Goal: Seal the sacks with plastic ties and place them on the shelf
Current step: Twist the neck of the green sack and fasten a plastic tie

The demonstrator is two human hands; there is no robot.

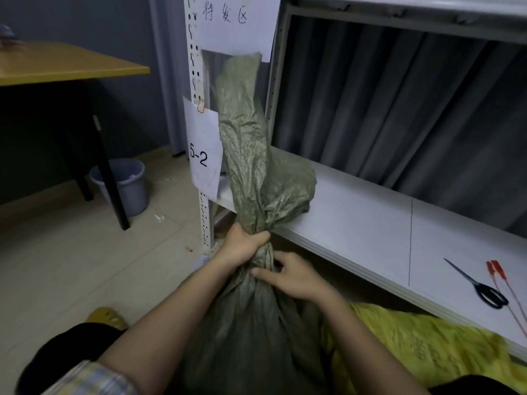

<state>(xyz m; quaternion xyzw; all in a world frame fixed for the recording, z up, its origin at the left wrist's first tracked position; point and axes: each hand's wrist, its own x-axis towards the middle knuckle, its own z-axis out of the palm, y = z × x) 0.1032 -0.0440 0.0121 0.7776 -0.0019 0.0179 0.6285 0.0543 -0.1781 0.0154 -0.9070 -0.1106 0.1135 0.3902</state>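
left hand (245, 243) fisted, gripping; right hand (288, 276) below, fingers curled, pinching

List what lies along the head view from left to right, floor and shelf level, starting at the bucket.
Grey bucket → paper label marked 5-2 → left hand gripping the green sack at its neck → right hand on the sack → scissors on the shelf → red plastic ties.
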